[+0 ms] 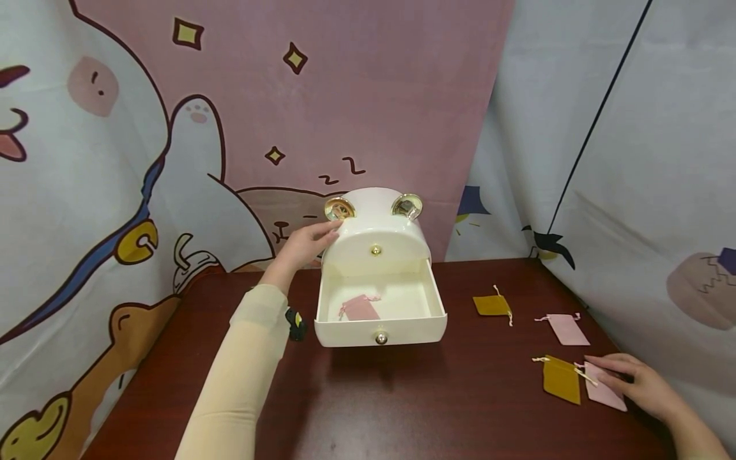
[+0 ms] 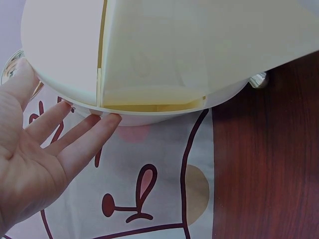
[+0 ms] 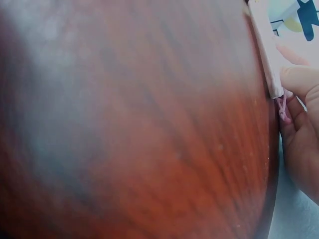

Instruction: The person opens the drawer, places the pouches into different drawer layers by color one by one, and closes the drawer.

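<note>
A white drawer box (image 1: 374, 230) with round gold ears stands on the table, its lower drawer (image 1: 428, 291) pulled out. Inside that drawer lies a pink drawstring pouch (image 1: 360, 308). My left hand (image 1: 307, 246) rests against the box's left side, just below the ear; in the left wrist view its extended fingers (image 2: 87, 144) touch the box's edge. At the right, my right hand (image 1: 644, 383) pinches a second pink drawstring pouch (image 1: 604, 391) between thumb and fingers. A mustard pouch (image 1: 561, 380) lies right beside it, partly under its cord.
Farther back on the right lie another mustard pouch (image 1: 491, 305) and another pink pouch (image 1: 568, 329). A small dark object (image 1: 296, 324) sits left of the drawer. Printed cloth (image 1: 368, 96) hangs behind the brown table (image 1: 437, 402).
</note>
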Demonstrator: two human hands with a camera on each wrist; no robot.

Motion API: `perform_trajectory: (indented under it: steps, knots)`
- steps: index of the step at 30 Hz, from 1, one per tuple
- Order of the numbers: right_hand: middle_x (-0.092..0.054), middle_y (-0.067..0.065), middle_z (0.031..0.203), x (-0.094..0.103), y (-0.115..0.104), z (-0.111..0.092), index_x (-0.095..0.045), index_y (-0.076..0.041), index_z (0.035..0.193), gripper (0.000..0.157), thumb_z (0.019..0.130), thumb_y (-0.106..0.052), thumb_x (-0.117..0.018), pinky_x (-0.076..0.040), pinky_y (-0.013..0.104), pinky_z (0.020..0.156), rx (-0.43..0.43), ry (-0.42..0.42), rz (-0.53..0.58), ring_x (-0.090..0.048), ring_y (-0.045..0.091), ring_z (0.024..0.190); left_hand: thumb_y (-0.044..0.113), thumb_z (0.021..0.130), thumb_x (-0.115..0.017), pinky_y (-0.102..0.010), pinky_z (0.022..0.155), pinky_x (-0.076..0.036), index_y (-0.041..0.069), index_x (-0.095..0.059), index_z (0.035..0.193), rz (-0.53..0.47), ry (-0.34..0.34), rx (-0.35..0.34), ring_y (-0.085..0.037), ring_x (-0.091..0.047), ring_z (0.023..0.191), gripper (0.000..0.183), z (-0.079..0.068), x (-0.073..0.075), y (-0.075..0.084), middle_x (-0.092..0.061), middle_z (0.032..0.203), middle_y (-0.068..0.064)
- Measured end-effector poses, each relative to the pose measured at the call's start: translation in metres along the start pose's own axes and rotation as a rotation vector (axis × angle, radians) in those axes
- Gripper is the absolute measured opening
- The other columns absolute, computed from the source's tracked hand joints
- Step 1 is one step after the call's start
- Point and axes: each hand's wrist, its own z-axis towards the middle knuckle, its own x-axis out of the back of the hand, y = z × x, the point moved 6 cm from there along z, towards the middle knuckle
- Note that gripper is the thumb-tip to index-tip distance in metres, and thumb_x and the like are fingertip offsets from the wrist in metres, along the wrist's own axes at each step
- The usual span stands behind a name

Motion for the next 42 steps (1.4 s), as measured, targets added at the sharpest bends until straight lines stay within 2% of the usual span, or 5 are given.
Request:
perform_trajectory:
  steps: [9,12,21,30,42]
  knots:
    - [-0.059,-0.01,0.097,0.001,0.0,-0.001,-0.073,0.002,0.112,0.03,0.09,-0.018,-0.075,-0.038,0.013,0.064,0.047,0.069,0.049,-0.044,-0.009,0.082,0.041,0.102,-0.055,-0.042,0.077,-0.06,0.034,-0.05,0.147,-0.013,-0.008,-0.022,-0.032,-0.062,0.11,0.046,0.0,-0.001,0.002,-0.048,0.147,-0.009]
    - [-0.058,-0.014,0.095,0.001,0.0,-0.001,-0.074,0.001,0.11,0.028,0.089,-0.018,-0.076,-0.038,0.013,0.064,0.05,0.085,0.038,-0.044,-0.009,0.082,0.041,0.102,-0.055,-0.042,0.077,-0.06,0.034,-0.05,0.147,-0.017,-0.01,-0.021,-0.032,-0.062,0.11,0.046,0.001,-0.001,0.002,-0.048,0.147,-0.009]
    - [-0.063,0.012,0.101,0.004,-0.002,0.005,-0.073,0.004,0.112,0.032,0.093,-0.021,-0.072,-0.04,0.017,0.063,-0.008,0.066,-0.014,-0.042,-0.01,0.08,0.043,0.101,-0.055,-0.042,0.076,-0.06,0.035,-0.05,0.147,-0.013,-0.01,-0.025,-0.031,-0.062,0.11,0.047,0.002,0.0,0.001,-0.049,0.146,-0.008]
    - [-0.063,0.017,0.102,0.009,-0.006,0.007,-0.073,0.005,0.112,0.03,0.095,-0.02,-0.069,-0.044,0.037,0.07,-0.016,0.085,-0.036,-0.051,0.014,0.084,0.043,0.101,-0.054,-0.042,0.077,-0.06,0.035,-0.05,0.147,-0.011,-0.008,-0.021,-0.031,-0.062,0.11,0.047,0.002,0.0,0.001,-0.049,0.147,-0.008]
    - [-0.059,-0.011,0.087,0.042,-0.036,0.011,-0.078,-0.003,0.103,0.02,0.088,-0.016,-0.078,-0.036,0.018,0.061,0.142,0.352,-0.056,-0.04,-0.015,0.077,0.043,0.101,-0.054,-0.046,0.08,-0.059,0.035,-0.049,0.147,-0.014,-0.013,-0.014,-0.032,-0.061,0.112,0.047,0.0,0.0,0.003,-0.048,0.147,-0.008]
